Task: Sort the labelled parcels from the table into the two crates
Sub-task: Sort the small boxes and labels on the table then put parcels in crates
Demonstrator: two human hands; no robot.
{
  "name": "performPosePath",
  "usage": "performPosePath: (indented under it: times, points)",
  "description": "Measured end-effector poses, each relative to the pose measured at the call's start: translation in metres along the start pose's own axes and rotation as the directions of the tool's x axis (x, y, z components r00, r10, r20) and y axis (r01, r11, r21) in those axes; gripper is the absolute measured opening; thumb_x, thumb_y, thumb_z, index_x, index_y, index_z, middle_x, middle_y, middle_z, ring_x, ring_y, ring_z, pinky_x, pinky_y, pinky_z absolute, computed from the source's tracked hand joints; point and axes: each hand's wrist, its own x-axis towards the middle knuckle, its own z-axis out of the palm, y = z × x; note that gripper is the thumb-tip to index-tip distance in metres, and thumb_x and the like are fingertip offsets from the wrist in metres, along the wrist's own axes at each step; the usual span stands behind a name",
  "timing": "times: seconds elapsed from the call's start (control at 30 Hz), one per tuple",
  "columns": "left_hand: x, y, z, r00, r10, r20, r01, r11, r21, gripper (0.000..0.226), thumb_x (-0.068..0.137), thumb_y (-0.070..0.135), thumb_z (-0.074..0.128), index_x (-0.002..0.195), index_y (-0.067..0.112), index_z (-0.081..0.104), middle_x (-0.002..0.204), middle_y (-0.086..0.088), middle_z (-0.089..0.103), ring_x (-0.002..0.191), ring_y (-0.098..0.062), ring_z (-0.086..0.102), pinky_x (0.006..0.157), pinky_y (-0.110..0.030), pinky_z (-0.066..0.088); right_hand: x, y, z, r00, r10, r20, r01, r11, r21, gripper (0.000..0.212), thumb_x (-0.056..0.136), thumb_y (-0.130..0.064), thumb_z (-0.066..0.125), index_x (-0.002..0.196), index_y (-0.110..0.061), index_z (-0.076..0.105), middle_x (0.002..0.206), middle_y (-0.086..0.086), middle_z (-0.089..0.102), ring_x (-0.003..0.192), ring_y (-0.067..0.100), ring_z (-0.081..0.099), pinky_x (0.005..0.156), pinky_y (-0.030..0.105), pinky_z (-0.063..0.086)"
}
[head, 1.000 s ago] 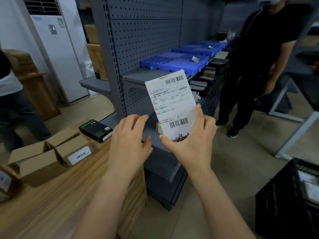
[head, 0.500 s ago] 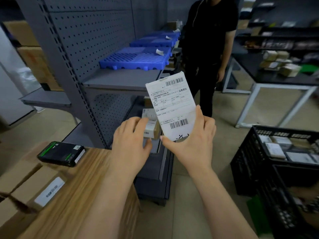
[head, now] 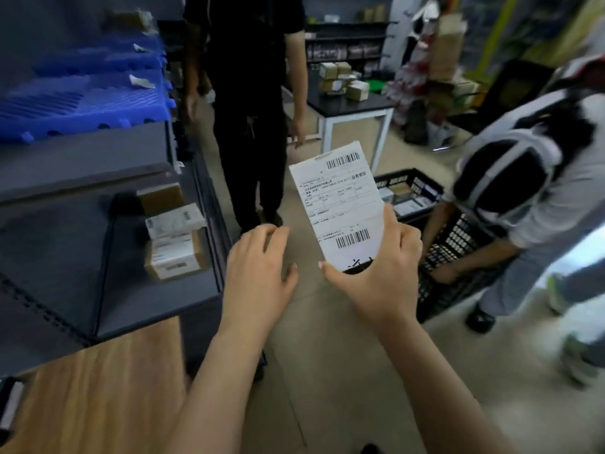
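My right hand (head: 379, 273) grips the lower end of a flat white parcel (head: 340, 208) and holds it upright, its label with two barcodes facing me. Just left of it my left hand (head: 258, 273) hovers with relaxed fingers, holding nothing and apart from the parcel. A black crate (head: 435, 237) with several parcels inside stands on the floor to the right, behind the parcel. The wooden table (head: 98, 394) shows at the bottom left.
A grey shelf (head: 137, 290) at left carries stacked labelled boxes (head: 176, 247) and blue pallets (head: 82, 99). A person in black (head: 248, 93) stands ahead. Another person in light clothes (head: 530, 198) bends over the crate. A dark table (head: 350, 103) with boxes stands behind.
My view has swung right, away from the wooden table towards the crate. The parcel stays in my right hand; my left hand has drifted slightly away from it.
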Motion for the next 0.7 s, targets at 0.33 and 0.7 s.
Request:
performPosePath:
  times: [0.33,0.7]
  points:
    - [0.010,0.121,0.050,0.956,0.287,0.062,-0.267,0.938,-0.223,0.057,0.074,0.019,0.075,0.127,0.013,0.056,0.115,-0.005,0.056,0.105,-0.026,0.053,0.088,-0.041,0.046,-0.021,0.084,-0.101,0.949,0.166,-0.270,-0.215,0.963,-0.164,0.125,0.051,-0.051,0.086,0.153,-0.014,0.024,0.126,0.008,0.039,0.121,0.026,0.037,0.083,0.030,0.042]
    - [-0.050,0.349,0.086,0.802,0.594,0.062,-0.512,0.738,-0.440,0.061,0.068,0.015,0.079,0.125,0.011,0.059,0.115,-0.007,0.058,0.108,-0.028,0.053,0.091,-0.043,0.045,-0.105,0.201,-0.286,0.774,0.296,-0.560,-0.475,0.856,-0.203,0.122,0.051,-0.067,0.074,0.151,-0.017,0.025,0.121,0.001,0.033,0.115,0.021,0.035,0.078,0.029,0.044]
